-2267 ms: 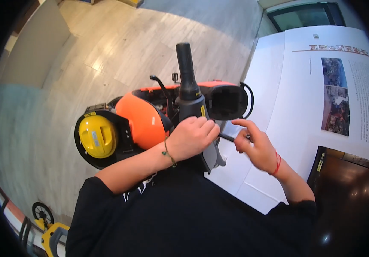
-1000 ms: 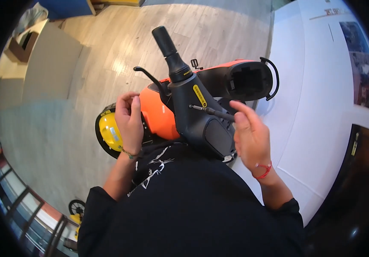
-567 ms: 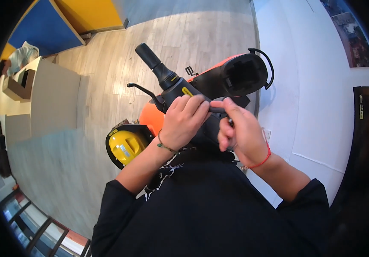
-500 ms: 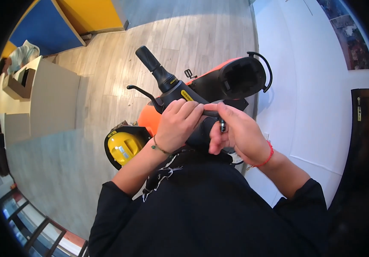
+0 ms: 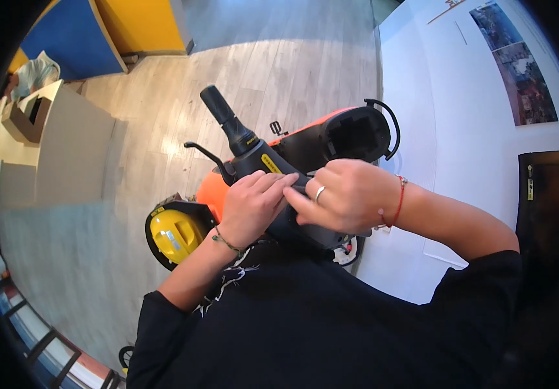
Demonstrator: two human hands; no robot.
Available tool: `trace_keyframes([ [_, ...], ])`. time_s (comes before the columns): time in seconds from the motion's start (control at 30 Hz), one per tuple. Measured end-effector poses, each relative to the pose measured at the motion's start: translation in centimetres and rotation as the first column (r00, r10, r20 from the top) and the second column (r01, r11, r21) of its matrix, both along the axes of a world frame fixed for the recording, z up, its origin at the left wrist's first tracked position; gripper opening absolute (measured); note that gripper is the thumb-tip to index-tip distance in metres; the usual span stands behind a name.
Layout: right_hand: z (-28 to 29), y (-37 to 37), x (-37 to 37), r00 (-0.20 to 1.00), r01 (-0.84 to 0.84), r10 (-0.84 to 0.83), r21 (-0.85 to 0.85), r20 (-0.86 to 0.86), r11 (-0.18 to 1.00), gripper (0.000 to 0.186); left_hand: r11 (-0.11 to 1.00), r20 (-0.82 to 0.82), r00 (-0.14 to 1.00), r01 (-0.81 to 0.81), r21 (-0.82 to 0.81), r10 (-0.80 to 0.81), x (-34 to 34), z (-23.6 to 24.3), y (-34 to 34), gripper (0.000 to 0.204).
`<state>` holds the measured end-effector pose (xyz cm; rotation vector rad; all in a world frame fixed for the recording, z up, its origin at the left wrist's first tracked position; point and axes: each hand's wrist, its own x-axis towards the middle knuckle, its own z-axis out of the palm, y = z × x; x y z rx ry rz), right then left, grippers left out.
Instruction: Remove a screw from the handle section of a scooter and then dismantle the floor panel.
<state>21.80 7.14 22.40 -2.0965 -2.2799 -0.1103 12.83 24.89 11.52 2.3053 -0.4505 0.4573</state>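
Both hands met over the dark handlebar housing (image 5: 251,162), with their fingertips touching or nearly so; I could not tell which. Left hand (image 5: 250,204) lay on it with bent fingers and the back upward, as half a second earlier. Right hand (image 5: 344,198), however, had turned: before, its palm side and a dark tool with a metal tip were seen, and now its back faced up, showing a ring (image 5: 319,194) on one finger. Whether either hand was clamped on something I could not tell, because the fingers hid it; the tool could not be made out clearly.

From the hands, the housing stretched toward 10 o'clock, ending in the black grip (image 5: 216,105). Orange body (image 5: 209,194) was at 9 o'clock, the yellow rounded cover (image 5: 172,236) at 8, and the black oval holder (image 5: 383,136) between 1 and 2.
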Motion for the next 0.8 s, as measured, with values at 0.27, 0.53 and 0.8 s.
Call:
trace_keyframes([
  [0.27, -0.3, 0.4, -3.0, -0.641, 0.547, -0.38, -0.744, -0.667, 0.384, 0.032, 0.666, -0.426, 0.855, -0.505, -0.55, 0.297, -2.8, -3.5, 3.4, 0.021],
  [0.53, -4.2, 0.7, -7.5, -0.725, 0.568, 0.683, -0.632, -0.081, 0.527, 0.024, 0.924, -0.147, 0.955, -0.29, -0.249, 0.259, -1.6, -2.7, 2.9, 0.026],
  [0.8, -2.3, -0.8, -5.4, -0.104, 0.837, -0.404, -0.299, -0.909, 0.458, 0.028, 0.998, 0.053, 0.997, -0.062, -0.019, 0.063, 0.6, -2.1, 1.5, 0.024],
])
